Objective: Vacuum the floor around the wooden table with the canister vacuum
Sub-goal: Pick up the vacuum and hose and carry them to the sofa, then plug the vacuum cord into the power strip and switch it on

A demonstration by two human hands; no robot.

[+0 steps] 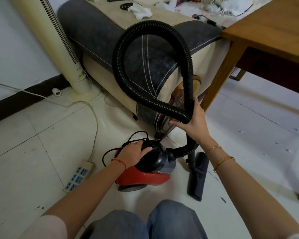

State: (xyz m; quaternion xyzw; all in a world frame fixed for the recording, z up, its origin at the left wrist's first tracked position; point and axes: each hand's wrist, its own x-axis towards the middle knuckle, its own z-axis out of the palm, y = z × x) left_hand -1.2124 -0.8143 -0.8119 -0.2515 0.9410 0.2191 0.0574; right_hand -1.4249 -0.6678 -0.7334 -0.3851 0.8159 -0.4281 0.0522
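A red and black canister vacuum (145, 176) sits on the tiled floor in front of my knees. My left hand (133, 151) is closed over its black top handle, beside the coiled black cord. The black ribbed hose (121, 54) loops high in front of the sofa. My right hand (192, 121) grips the hose's upper end where it meets the wand. The wand runs down to the dark floor nozzle (198, 176), which lies flat to the right of the canister. The wooden table (273, 26) stands at the upper right, its near leg just behind my right hand.
A grey and cream sofa (97, 30) stands close behind the vacuum. A cream tower fan (59, 40) leans by the wall on the left. A white power strip (79, 175) and its cable lie on the floor left of the canister.
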